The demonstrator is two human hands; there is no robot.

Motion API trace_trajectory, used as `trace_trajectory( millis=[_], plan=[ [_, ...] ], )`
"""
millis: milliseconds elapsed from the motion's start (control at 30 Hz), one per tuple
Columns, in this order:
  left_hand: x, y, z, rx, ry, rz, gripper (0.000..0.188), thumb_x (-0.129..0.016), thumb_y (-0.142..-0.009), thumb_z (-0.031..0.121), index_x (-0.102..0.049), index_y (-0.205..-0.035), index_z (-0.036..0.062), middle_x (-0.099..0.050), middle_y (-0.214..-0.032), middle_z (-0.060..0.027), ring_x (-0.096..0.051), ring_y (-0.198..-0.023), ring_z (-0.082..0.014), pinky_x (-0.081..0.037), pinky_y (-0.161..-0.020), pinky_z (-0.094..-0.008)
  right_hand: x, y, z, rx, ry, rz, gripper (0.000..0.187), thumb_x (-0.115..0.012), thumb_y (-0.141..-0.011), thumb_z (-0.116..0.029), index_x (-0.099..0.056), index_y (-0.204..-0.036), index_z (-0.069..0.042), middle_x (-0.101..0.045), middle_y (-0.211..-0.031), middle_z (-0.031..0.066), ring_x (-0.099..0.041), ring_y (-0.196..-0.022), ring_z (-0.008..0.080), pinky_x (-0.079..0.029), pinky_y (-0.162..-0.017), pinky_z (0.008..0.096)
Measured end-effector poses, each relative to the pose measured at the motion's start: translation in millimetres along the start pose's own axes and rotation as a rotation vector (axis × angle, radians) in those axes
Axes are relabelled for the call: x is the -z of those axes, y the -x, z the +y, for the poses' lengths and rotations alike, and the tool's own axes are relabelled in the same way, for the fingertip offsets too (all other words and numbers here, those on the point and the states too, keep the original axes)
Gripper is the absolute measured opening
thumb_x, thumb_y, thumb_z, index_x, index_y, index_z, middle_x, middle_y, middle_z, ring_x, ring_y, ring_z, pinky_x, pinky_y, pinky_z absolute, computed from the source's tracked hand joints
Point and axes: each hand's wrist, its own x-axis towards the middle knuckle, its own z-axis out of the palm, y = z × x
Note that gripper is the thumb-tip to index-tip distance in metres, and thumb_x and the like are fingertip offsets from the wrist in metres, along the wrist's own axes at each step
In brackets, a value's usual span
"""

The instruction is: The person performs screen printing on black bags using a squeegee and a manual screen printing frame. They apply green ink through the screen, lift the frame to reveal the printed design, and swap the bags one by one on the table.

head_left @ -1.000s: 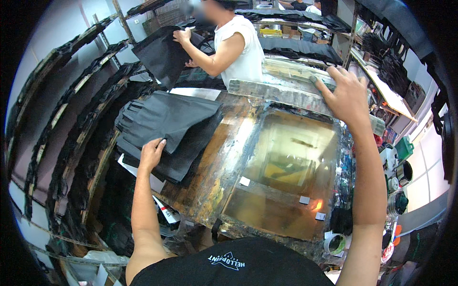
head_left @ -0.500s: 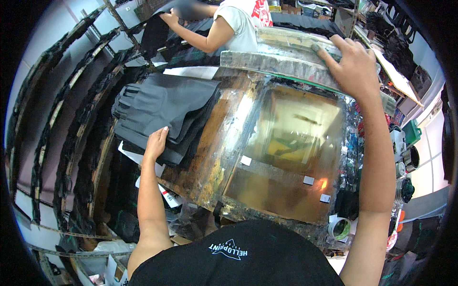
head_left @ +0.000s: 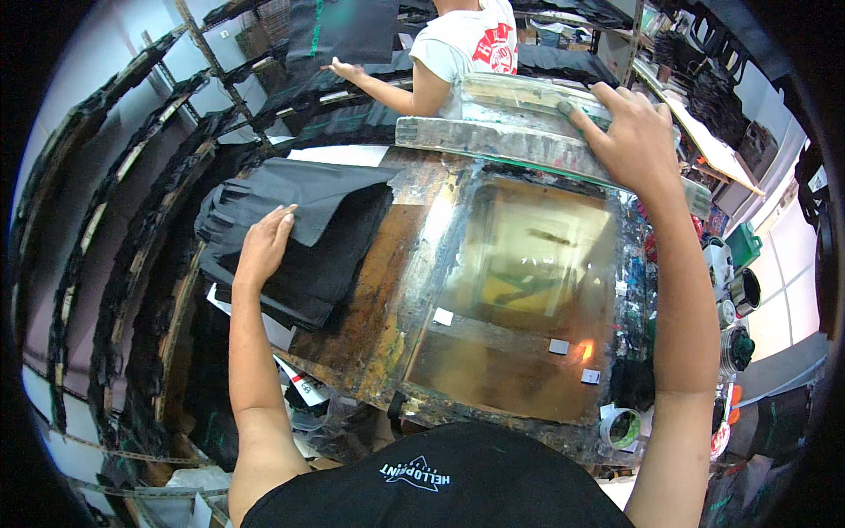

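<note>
A stack of thin black sheets [head_left: 330,277] lies on the left part of the worktable. My left hand [head_left: 266,246] is closed at the near edge of the top black sheet [head_left: 304,211], its fingers pressed together. That sheet is partly lifted and bent back, showing darker black beneath. At the far side, my right hand [head_left: 638,145] wraps over the worn, ink-stained bar of a screen-printing frame [head_left: 502,136], which is tilted up. Below it, a glossy amber surface [head_left: 493,361] bears small white tabs [head_left: 443,317]. The tips of my right fingers are partly hidden.
Beyond the frame a co-worker [head_left: 440,66] reaches toward a black sheet with green print [head_left: 339,35]. Tall racks [head_left: 97,229] of dark sheets line the left. A tape roll [head_left: 621,429] sits at the near right corner; a metal can [head_left: 748,290] and green container [head_left: 746,242] stand right.
My left hand has moved slightly farther away, bending back the top black sheet's near edge. My right hand stays on the frame. The co-worker's black sheet now shows its green print.
</note>
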Motion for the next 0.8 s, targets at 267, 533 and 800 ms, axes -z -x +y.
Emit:
trace_trajectory(
  millis=[267, 533, 800],
  plan=[
    [-109, 38, 155, -0.43, -0.069, -0.182, 0.035, -0.052, -0.109, 0.027, -0.073, -0.123, 0.0029, -0.072, -0.131, -0.017, -0.063, -0.13, -0.0346, -0.04, -0.119, -0.0542, -6, -1, 2, 0.011, 0.007, -0.008, 0.057, -0.057, -0.098, -0.06, -0.073, -0.12, -0.009, -0.074, -0.109, 0.0172, -0.068, -0.112, 0.0363, -0.044, -0.099, 0.0544],
    [-286, 107, 262, -0.611, 0.06, -0.487, 0.093, -0.048, -0.094, 0.08, -0.042, -0.163, 0.0181, -0.028, -0.172, -0.019, -0.021, -0.156, -0.0534, -0.009, -0.119, -0.0798, 28, -6, -17, -0.023, -0.032, -0.283, 0.069, -0.041, -0.106, -0.066, -0.07, -0.12, -0.004, -0.073, -0.107, 0.0152, -0.066, -0.105, 0.0239, -0.044, -0.096, 0.0461],
    [-310, 102, 331, -0.732, 0.096, -0.532, 0.105, -0.05, -0.086, 0.089, -0.04, -0.165, 0.0195, -0.021, -0.175, -0.0215, -0.013, -0.158, -0.0565, -0.004, -0.118, -0.0818, 19, -12, 2, 0.013, -0.031, -0.222, 0.069, -0.044, -0.106, -0.063, -0.072, -0.114, 0.0, -0.073, -0.091, 0.0127, -0.068, -0.09, 0.0267, -0.047, -0.097, 0.0518]
  ],
)
